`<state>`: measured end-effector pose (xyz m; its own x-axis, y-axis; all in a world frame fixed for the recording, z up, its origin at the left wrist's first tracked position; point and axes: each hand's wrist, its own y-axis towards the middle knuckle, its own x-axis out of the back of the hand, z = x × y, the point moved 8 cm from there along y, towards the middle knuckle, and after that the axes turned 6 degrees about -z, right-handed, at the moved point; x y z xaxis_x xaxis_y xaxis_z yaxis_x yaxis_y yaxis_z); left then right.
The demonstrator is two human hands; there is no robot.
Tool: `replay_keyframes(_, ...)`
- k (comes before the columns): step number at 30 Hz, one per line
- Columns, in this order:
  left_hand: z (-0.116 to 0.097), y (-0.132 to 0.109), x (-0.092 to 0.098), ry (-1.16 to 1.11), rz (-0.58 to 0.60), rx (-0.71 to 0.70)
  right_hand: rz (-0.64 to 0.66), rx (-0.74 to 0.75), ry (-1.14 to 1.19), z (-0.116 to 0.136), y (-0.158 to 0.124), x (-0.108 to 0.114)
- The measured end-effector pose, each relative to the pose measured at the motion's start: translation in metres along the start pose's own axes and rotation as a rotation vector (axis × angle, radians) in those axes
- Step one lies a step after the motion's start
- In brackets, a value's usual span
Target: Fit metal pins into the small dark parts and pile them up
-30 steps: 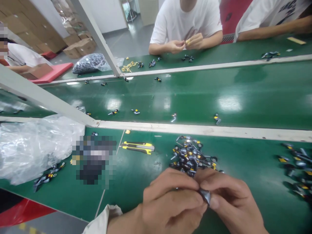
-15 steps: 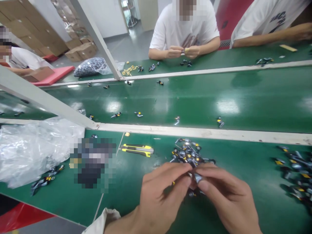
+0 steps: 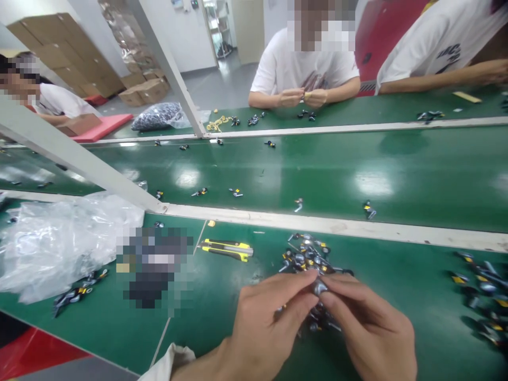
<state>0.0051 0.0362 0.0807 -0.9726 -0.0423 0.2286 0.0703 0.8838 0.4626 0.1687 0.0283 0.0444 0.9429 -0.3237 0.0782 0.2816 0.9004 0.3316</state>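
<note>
My left hand [image 3: 273, 317] and my right hand [image 3: 369, 317] meet at the fingertips, low in the middle of the head view. Both pinch a small shiny metal part [image 3: 319, 287], mostly covered by the fingers, so its kind does not show. Just beyond and beneath the hands lies a pile of small metal parts [image 3: 307, 251] with black and yellow bits. Left of the pile, a yellow and black utility knife [image 3: 226, 248] rests on the green worktop [image 3: 214, 296].
A clear plastic bag [image 3: 67, 243] and a few metal parts [image 3: 73, 296] lie at left. More parts [image 3: 484, 291] are heaped at right. Beyond a white rail [image 3: 278, 224] runs a green belt [image 3: 325, 164] with scattered parts. Co-workers [image 3: 305, 74] sit across it.
The view has shifted, so the background sits lower and further right. My fingertips have drawn closer together around the metal part, and its visible face has turned.
</note>
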Motion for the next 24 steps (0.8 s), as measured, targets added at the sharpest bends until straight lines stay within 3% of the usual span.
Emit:
replay_keyframes(2,0.0026,0.0011,0.0009,-0.058,-0.022,0.041,-0.004,-0.006,0.009,0.0022,0.0006,0.0004)
replay_keyframes(7,-0.0016,0.0001,-0.002,-0.136,-0.03,-0.056,-0.02,-0.02,0.016,0.0061,0.0014,0.0025)
replay_keyframes(12,0.0016,-0.0007,-0.0039,-0.167,-0.036,-0.067,0.0,-0.068,0.044,0.0036,0.0022,0.0023)
replay_keyframes(21,-0.0041,-0.0033,-0.0028,-0.124,-0.064,-0.16,0.023,-0.132,0.175,0.0033,0.0043,-0.0026)
replay_keyframes(24,-0.0017,-0.003,-0.0021,-0.171,-0.078,-0.115,0.035,-0.098,0.196,0.0097,0.0066,-0.0024)
